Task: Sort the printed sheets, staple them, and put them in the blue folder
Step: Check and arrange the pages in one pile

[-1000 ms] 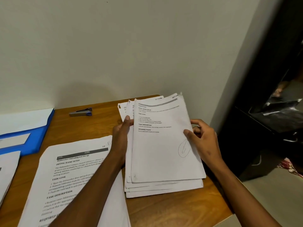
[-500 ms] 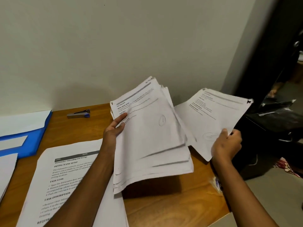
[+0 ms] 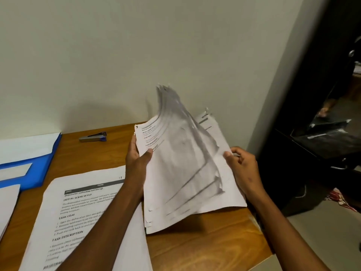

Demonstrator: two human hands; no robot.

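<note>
Near sheet: a large white printed sheet with black headings (image 3: 82, 218) lies flat on the brown wooden desk (image 3: 205, 243) at the lower left of the frame; the left forearm crosses over its right part.
Left-edge paper: a plain white sheet (image 3: 6, 204) shows at the far left edge, partly cut off.
Left hand: the left hand (image 3: 137, 159) grips the left edge of the stack of white printed sheets (image 3: 175, 169), thumb on the front, fingers behind.
Stack: held up off the desk in the centre of the frame, tilted, its pages fanned apart and motion-blurred toward the top.
Right hand: the right hand (image 3: 241, 167) pinches the right edge of the rearmost sheet in the stack, thumb in front, at centre right.
Blue folder: the blue plastic folder (image 3: 42, 169) lies open at the left of the frame with white paper on it.
Stapler: a small grey and blue stapler (image 3: 93, 136) sits on the desk near the wall, above and left of the left hand.
Background: a pale wall (image 3: 136, 55) fills the top; dark furniture (image 3: 316, 153) stands at the right.
</note>
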